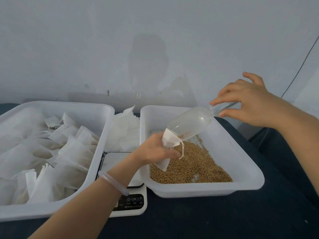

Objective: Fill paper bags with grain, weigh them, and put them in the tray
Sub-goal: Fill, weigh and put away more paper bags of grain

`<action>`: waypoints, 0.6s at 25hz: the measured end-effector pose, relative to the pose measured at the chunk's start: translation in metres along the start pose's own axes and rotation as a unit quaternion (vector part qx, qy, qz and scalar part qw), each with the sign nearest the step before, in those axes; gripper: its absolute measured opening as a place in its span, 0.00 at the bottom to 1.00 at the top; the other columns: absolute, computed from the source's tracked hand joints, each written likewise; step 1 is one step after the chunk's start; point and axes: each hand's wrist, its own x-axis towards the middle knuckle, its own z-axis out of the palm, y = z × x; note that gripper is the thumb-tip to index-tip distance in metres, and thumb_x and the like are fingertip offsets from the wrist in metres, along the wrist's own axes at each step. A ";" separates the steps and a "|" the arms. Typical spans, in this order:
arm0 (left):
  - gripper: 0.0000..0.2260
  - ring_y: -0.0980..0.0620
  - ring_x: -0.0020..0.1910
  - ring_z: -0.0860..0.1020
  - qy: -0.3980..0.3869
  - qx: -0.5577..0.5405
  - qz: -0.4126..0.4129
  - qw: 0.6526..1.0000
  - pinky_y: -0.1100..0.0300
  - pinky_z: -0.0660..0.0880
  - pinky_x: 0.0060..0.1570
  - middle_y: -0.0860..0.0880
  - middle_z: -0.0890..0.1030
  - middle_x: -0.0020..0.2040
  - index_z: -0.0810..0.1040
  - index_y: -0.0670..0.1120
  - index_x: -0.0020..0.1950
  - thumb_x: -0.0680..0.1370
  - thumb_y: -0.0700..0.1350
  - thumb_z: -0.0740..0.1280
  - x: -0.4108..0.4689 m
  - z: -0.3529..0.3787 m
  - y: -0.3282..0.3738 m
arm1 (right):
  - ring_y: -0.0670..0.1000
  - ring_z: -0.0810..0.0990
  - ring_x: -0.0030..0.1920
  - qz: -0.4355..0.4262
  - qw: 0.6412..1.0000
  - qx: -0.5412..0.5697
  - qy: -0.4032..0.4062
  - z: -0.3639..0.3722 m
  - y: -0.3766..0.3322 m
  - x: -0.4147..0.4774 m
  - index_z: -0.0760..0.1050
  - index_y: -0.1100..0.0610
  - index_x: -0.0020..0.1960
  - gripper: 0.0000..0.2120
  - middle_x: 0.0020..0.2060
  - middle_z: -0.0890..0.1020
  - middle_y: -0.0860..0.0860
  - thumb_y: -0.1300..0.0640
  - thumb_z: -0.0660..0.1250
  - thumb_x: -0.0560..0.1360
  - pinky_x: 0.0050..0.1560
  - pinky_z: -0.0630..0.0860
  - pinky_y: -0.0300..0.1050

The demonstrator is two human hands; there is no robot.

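Head view.

1. The left hand [155, 150] grips the paper bag [170, 140] around its middle, mouth turned up and toward the right. The bag is held above the grain tray [241, 185], so spilled grain [193, 166] should fall back into the supply. The drawstring [182, 150] hangs loose, so the bag is not yet closed.
2. The right hand [246, 100] pinches the handle of the clear scoop [189, 122] between thumb and fingertips. The scoop is tilted steeply, mouth down, and meets the bag's opening. This is a pouring position. The scoop looks almost empty, though its clear wall makes that hard to confirm.
3. The scale [133, 202] sits between the two trays, directly in the path from filling to storage. The left forearm crosses over its platform.
4. The left tray [51, 213] holds the filled bags [72, 152]. The empty bags [124, 131] are piled behind the scale, within reach of either hand.
5. A pale bracelet [114, 184] is on the left wrist.

Markings: the scale's front panel shows a power symbol, "M" and "T". The small print beneath them is too fine to read, and the display is hidden by the arm.
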 end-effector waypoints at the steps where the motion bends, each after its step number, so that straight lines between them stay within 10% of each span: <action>1: 0.08 0.53 0.36 0.78 0.004 -0.004 0.000 1.000 0.56 0.76 0.40 0.49 0.78 0.36 0.76 0.46 0.44 0.70 0.39 0.73 0.000 0.001 0.000 | 0.44 0.69 0.52 0.004 1.000 0.004 -0.002 0.001 0.000 0.001 0.79 0.43 0.55 0.14 0.48 0.75 0.41 0.53 0.72 0.70 0.71 0.39 0.47; 8: 0.09 0.57 0.37 0.78 0.070 -0.075 0.003 0.995 0.65 0.75 0.38 0.54 0.80 0.37 0.77 0.49 0.45 0.67 0.46 0.71 -0.005 0.002 -0.003 | 0.47 0.76 0.55 0.174 0.963 0.197 -0.061 0.029 0.019 -0.027 0.77 0.41 0.51 0.15 0.49 0.80 0.42 0.56 0.74 0.69 0.61 0.65 0.42; 15: 0.15 0.52 0.47 0.81 0.037 -0.242 0.016 0.969 0.58 0.77 0.46 0.50 0.84 0.46 0.79 0.45 0.51 0.80 0.52 0.56 -0.011 -0.017 0.002 | 0.47 0.74 0.59 0.180 0.927 0.158 -0.288 0.129 -0.036 -0.056 0.74 0.40 0.53 0.12 0.49 0.77 0.37 0.47 0.70 0.71 0.65 0.68 0.50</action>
